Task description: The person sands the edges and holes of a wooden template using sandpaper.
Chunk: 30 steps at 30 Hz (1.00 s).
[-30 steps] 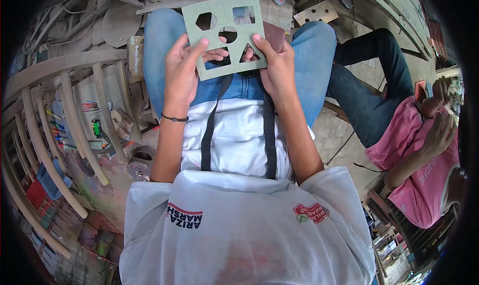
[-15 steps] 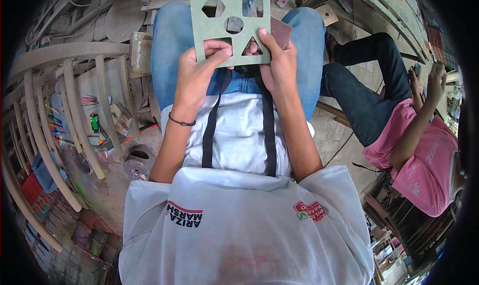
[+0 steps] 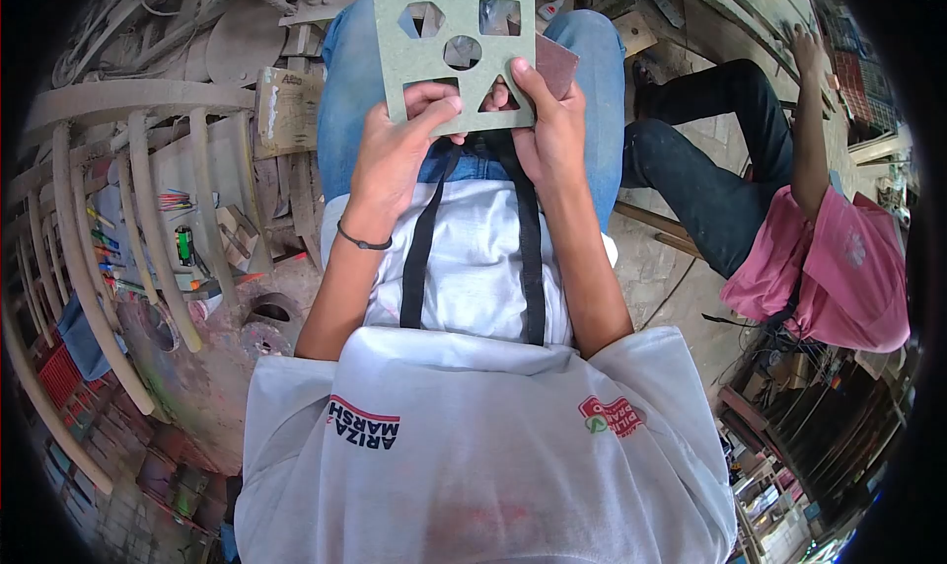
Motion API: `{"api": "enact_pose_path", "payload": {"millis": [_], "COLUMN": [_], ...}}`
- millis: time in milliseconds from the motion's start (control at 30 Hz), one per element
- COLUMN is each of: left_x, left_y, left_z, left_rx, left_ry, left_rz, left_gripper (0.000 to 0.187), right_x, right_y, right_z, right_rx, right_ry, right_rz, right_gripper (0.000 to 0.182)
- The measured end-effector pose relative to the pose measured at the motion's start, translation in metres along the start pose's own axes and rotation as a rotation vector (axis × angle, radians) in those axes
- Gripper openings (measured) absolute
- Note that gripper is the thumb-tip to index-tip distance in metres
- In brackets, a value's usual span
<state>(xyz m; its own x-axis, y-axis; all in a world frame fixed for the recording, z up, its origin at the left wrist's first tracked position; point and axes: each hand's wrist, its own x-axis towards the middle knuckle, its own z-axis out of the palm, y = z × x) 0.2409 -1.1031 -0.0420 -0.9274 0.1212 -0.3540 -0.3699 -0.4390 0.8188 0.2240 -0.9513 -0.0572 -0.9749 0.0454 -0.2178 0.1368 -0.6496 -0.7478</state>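
Note:
A pale green flat board [image 3: 419,58] with several cut-out shapes, among them a hexagon, a circle and a triangle, is held up over my lap. My left hand [image 3: 397,142] grips its lower left corner, the thumb in front and the fingers curled through a cut-out. At the lower right, my right hand [image 3: 554,128] pinches the board, thumb on the front face; fingertips show through the triangular opening. A reddish-brown sheet [image 3: 558,63], perhaps sandpaper, sticks out behind the board beside my right hand. How the fingers hold that sheet is hidden.
A curved wooden slatted frame [image 3: 133,179] stands at the left, near coloured pens [image 3: 176,201]. On the right sits a person in a pink shirt [image 3: 848,258], one arm raised to a wooden bench [image 3: 735,21]. Black straps [image 3: 530,258] hang at my front.
The board and both my hands keep nearly the same place and grip. My knees have drawn slightly closer together. The person at the right has reached an arm up toward the bench.

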Motion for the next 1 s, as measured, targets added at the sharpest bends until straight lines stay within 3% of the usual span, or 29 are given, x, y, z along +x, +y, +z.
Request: {"api": "enact_pose_path", "payload": {"millis": [433, 767, 1000], "left_x": [-0.003, -0.004, -0.004], "left_y": [-0.002, -0.001, -0.001], "left_z": [0.007, 0.009, 0.011], "left_rx": [0.279, 0.285, 0.282], "left_ry": [0.03, 0.151, 0.176], "left_rz": [0.147, 0.097, 0.148], "left_gripper": [0.015, 0.014, 0.012], "right_x": [0.005, 0.011, 0.013], "right_y": [0.002, 0.007, 0.009], "right_z": [-0.002, -0.001, 0.001], "right_rx": [-0.025, -0.071, -0.047], "right_ry": [0.076, 0.034, 0.039], "right_rz": [0.008, 0.023, 0.02], "right_gripper": [0.012, 0.018, 0.034]}}
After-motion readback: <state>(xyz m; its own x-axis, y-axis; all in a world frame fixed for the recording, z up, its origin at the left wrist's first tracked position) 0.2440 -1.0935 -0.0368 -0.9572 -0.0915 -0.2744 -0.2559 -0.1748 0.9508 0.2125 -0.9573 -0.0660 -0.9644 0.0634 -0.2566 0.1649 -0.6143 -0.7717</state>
